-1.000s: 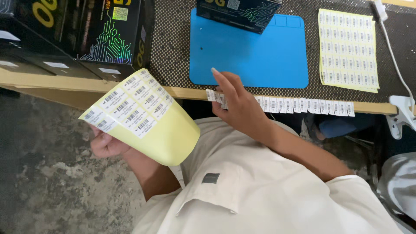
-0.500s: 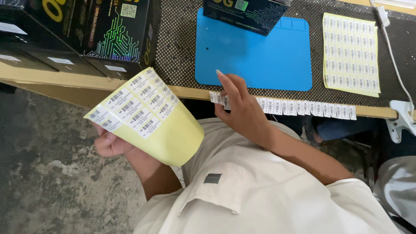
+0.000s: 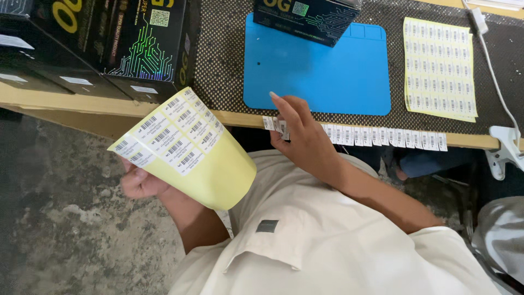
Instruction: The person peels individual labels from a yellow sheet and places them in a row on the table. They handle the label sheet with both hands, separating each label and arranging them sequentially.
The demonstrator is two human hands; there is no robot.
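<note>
Hands: left grips curled yellow label sheet, long axis slanting up-right; right pinches table-edge label strip.

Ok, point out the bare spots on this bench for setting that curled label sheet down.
Most of the blue mat lies bare, below the dark box. A dotted strip shows between mat and black boxes. Crowded: flat label sheet at right, stickers along the edge by the right hand.
</note>
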